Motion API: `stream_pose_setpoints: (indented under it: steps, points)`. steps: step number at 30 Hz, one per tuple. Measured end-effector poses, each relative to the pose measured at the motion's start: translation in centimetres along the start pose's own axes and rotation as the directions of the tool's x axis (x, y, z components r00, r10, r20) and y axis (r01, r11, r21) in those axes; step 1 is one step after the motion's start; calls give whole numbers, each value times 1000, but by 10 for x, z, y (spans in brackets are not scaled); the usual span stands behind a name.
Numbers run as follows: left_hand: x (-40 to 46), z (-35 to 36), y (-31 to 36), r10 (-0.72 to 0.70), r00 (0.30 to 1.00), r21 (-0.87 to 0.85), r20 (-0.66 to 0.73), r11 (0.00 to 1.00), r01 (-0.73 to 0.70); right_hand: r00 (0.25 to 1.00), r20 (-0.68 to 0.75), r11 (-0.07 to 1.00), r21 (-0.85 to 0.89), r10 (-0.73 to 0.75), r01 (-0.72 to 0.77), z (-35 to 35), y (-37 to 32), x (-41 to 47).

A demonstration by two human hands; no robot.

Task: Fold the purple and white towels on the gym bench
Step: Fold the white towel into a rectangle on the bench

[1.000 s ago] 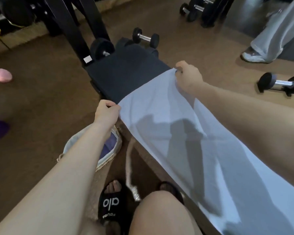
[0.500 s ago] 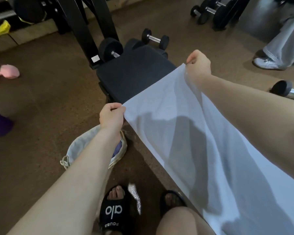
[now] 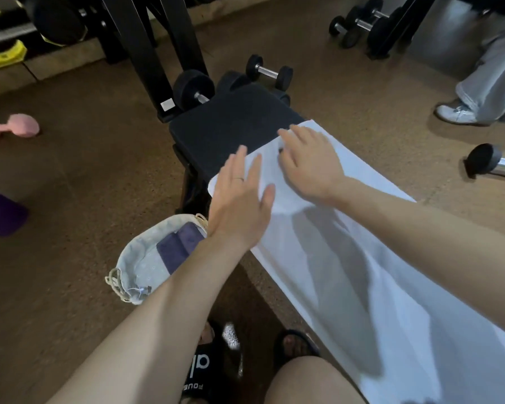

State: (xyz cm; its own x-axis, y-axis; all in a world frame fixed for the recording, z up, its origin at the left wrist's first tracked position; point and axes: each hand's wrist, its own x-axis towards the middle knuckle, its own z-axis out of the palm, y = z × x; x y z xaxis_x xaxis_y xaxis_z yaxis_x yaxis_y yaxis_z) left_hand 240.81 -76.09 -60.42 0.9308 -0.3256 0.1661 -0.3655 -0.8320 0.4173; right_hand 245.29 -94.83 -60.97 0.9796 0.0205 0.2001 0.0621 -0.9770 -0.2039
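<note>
- White towel [image 3: 347,258]: thin, smooth cloth, lying spread lengthwise along the desk [image 3: 231,123], its far edge crossing the padding and its near end running out of view at lower right; soft creases and arm shadows are showing along its middle.
- Desk: black, matte, padded rectangle, its far portion lying uncovered.
- Basket [image 3: 140,258]: round, pale fabric, rope-trimmed, sitting on the brown floor beside the desk, holding a folded purple towel [image 3: 181,243].
- Left hand [image 3: 239,205]: grip spread, fingers straight, hovering or resting over the white towel's near-left corner; contact cannot be told.
- Right hand [image 3: 309,161]: grip spread, palm down, lying flat on the towel's far edge.
</note>
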Motion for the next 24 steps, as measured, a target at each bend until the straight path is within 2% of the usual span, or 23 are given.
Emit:
stream_pose_setpoints:
  steps: [2,3,7,11,13,14,16,17,19,21,24]
  points:
    - [-8,12,0,2,987,111,159,994,-20,982,186,996,-78,47,-33,7,-2,-8]
    - [-10,16,-3,-20,981,128,195,992,-6,966,245,993,-99,80,-57,9,2,-7]
    - [-10,24,-15,-41,981,120,190,993,19,957,276,994,-92,87,-64,5,34,11]
    - [-10,26,-10,-50,985,190,166,982,18,898,384,969,25,216,-244,-8,59,29]
    - [-10,25,-9,-46,983,181,178,983,13,881,394,955,23,263,-296,-14,60,36]
    - [-9,24,-10,-42,982,168,182,986,11,904,341,963,-18,258,-268,-16,53,38]
    - [-7,22,-15,-54,988,128,146,991,35,978,185,994,-63,98,-88,-17,28,33]
    - [-5,21,-20,-77,990,94,117,993,66,987,158,999,-46,-7,14,-14,15,26]
    - [-3,21,-32,-120,989,27,87,993,118,967,227,992,-18,-116,123,-3,0,11]
    - [-3,24,-40,-136,987,-8,88,991,137,951,293,992,-48,-94,113,9,5,7]
    - [-3,28,-40,-167,983,-26,75,985,170,962,270,997,-58,-26,43,12,20,19]
